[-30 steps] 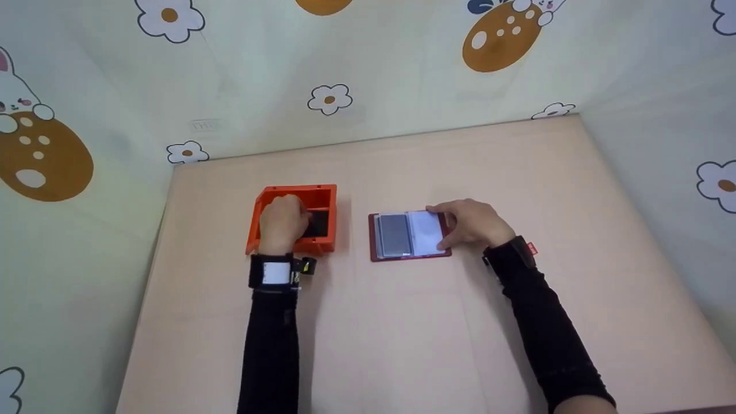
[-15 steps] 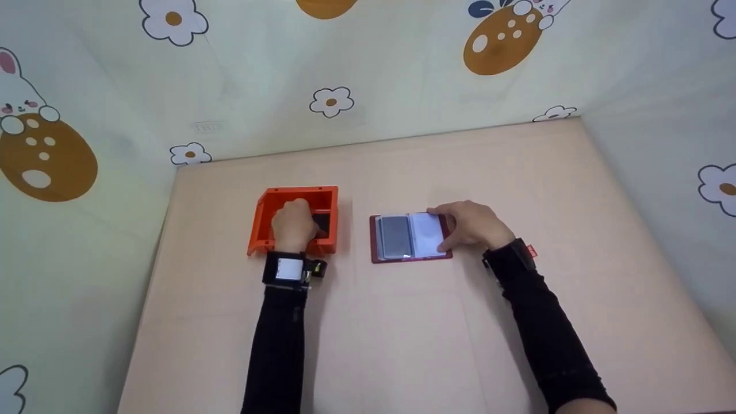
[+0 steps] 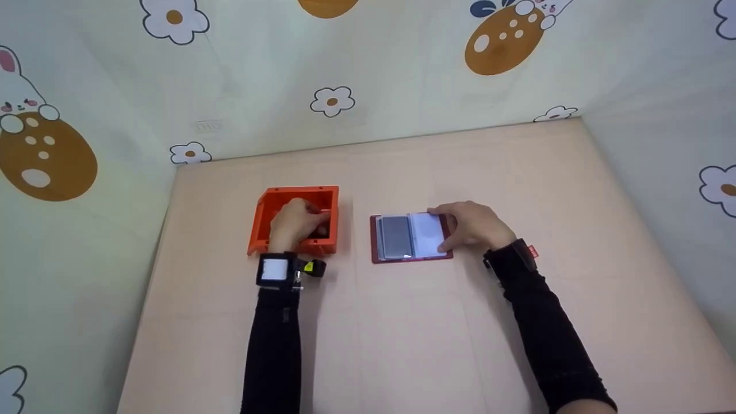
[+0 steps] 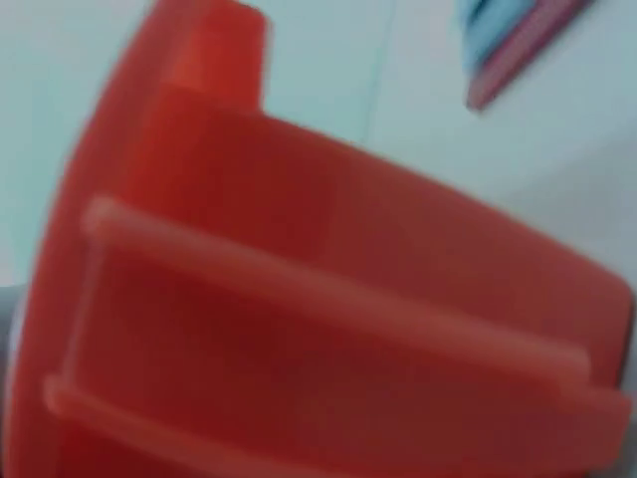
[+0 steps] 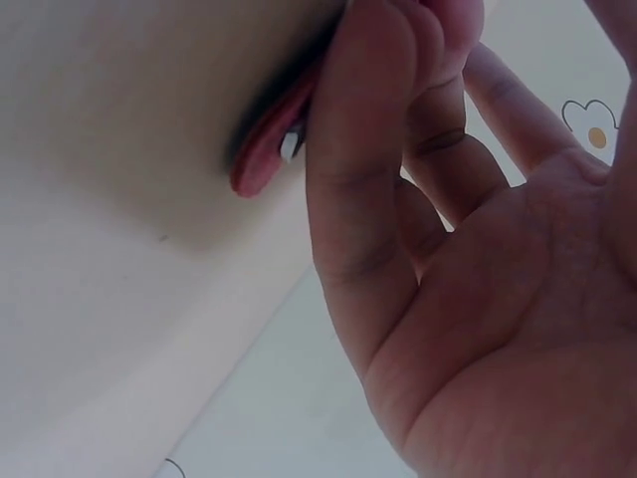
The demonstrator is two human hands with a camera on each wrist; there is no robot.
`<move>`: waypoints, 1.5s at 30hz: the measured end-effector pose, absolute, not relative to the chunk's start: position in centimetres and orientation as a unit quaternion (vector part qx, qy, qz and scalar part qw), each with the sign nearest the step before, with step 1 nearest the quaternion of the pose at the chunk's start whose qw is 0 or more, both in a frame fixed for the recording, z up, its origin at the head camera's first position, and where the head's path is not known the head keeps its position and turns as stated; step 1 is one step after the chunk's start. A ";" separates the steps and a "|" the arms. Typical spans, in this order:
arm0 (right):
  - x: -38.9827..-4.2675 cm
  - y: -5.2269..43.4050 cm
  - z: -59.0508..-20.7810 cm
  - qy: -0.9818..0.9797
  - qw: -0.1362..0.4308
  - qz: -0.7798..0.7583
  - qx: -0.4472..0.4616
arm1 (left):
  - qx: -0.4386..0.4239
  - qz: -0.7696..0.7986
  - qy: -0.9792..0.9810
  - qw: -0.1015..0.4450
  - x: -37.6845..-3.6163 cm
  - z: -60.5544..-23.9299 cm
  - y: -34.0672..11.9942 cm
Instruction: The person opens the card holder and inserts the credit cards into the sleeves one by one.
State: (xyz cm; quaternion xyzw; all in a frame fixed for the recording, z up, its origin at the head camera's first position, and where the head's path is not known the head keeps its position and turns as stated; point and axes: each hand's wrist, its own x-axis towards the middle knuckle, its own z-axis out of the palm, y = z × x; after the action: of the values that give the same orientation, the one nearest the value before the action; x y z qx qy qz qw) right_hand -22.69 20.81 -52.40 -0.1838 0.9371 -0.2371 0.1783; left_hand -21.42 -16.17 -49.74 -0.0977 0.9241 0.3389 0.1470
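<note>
My left hand (image 3: 296, 221) reaches down into an orange plastic bin (image 3: 317, 248), its fingers bent near the right inner wall. Something dark shows beneath them, mostly covered, and I cannot tell whether they grip it. To the right, a card holder (image 3: 397, 237) with a dark red cover lies spread open, with clear sleeves on the left and a whitish page on the right. The thumb and fingers of my right hand (image 3: 474, 224) hold its right side. The right wrist view shows a rounded corner of the red cover (image 5: 261, 164) beside the fingers.
All of this is on a pale beige tabletop (image 3: 414, 333). A patterned cloth wall (image 3: 259, 86) with flowers and rabbits rises behind and at both sides. In the left wrist view the bin's red-orange wall (image 4: 229, 189) fills most of the frame.
Inside the bin my left hand has shifted right and turned, its fingers now over the dark thing that showed more before. The right hand and card holder have stayed put.
</note>
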 end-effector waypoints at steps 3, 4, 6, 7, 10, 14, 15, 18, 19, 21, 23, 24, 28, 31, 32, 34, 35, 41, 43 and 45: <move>-22.7 20.8 -52.4 0.936 0.180 -0.242 -0.182 | -0.088 0.322 0.930 0.152 -21.5 -49.8 -16.0; -22.7 20.8 -52.4 0.936 0.180 -0.243 -0.182 | -0.084 0.305 0.937 0.146 -21.5 -49.9 -15.9; -22.7 20.8 -52.4 0.936 0.180 -0.244 -0.181 | -0.078 0.270 0.951 0.128 -21.5 -50.0 -15.7; -22.7 20.8 -52.4 0.936 0.180 -0.244 -0.181 | -0.074 0.250 0.958 0.117 -21.5 -50.1 -15.6; -22.8 20.8 -52.3 0.936 0.179 -0.242 -0.183 | -0.062 0.198 0.974 0.090 -21.4 -50.1 -15.4; -22.8 20.8 -52.3 0.936 0.177 -0.238 -0.187 | -0.046 0.151 0.984 0.078 -21.2 -50.1 -15.3; -22.9 20.8 -52.2 0.937 0.178 -0.237 -0.188 | -0.042 0.142 0.986 0.077 -21.2 -50.0 -15.2; -22.9 20.8 -52.3 0.936 0.180 -0.237 -0.187 | -0.034 0.129 0.987 0.087 -21.2 -49.9 -15.2; -23.0 20.8 -52.3 0.936 0.180 -0.237 -0.187 | -0.033 0.125 0.987 0.094 -21.2 -49.8 -15.2; -23.0 20.8 -52.3 0.936 0.180 -0.236 -0.188 | -0.033 0.118 0.987 0.106 -21.2 -49.7 -15.1; -23.0 20.8 -52.4 0.937 0.179 -0.236 -0.188 | -0.034 0.114 0.986 0.114 -21.2 -49.6 -15.0; -23.0 20.8 -52.4 0.937 0.179 -0.236 -0.188 | -0.034 0.112 0.986 0.116 -21.2 -49.6 -15.0; -23.0 20.8 -52.3 0.937 0.179 -0.235 -0.186 | -0.036 0.120 0.986 0.111 -21.2 -49.6 -14.8; -23.0 20.7 -52.3 0.936 0.178 -0.237 -0.188 | -0.039 0.135 0.985 0.101 -21.1 -49.7 -14.8; -22.9 20.7 -52.3 0.936 0.178 -0.239 -0.189 | -0.039 0.142 0.984 0.098 -21.1 -49.7 -14.8; -22.9 20.7 -52.3 0.935 0.177 -0.243 -0.190 | -0.039 0.153 0.983 0.093 -21.0 -49.8 -14.9; -22.9 20.7 -52.4 0.934 0.176 -0.245 -0.191 | -0.038 0.159 0.982 0.093 -20.9 -49.8 -14.9; -22.8 20.8 -52.6 0.933 0.173 -0.249 -0.195 | -0.027 0.173 0.980 0.095 -20.8 -49.9 -15.2; -22.8 20.8 -52.5 0.933 0.173 -0.249 -0.196 | -0.020 0.169 0.981 0.097 -20.9 -49.9 -15.2; -22.7 20.8 -52.5 0.933 0.175 -0.247 -0.194 | -0.011 0.161 0.981 0.103 -20.9 -49.8 -15.2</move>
State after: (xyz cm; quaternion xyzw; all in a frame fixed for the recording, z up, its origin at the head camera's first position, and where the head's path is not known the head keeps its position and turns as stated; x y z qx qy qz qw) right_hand -22.73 20.83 -52.45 -0.1939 0.9333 -0.2468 0.1746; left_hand -20.92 -15.16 -49.81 -0.0112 0.9815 0.1609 0.1031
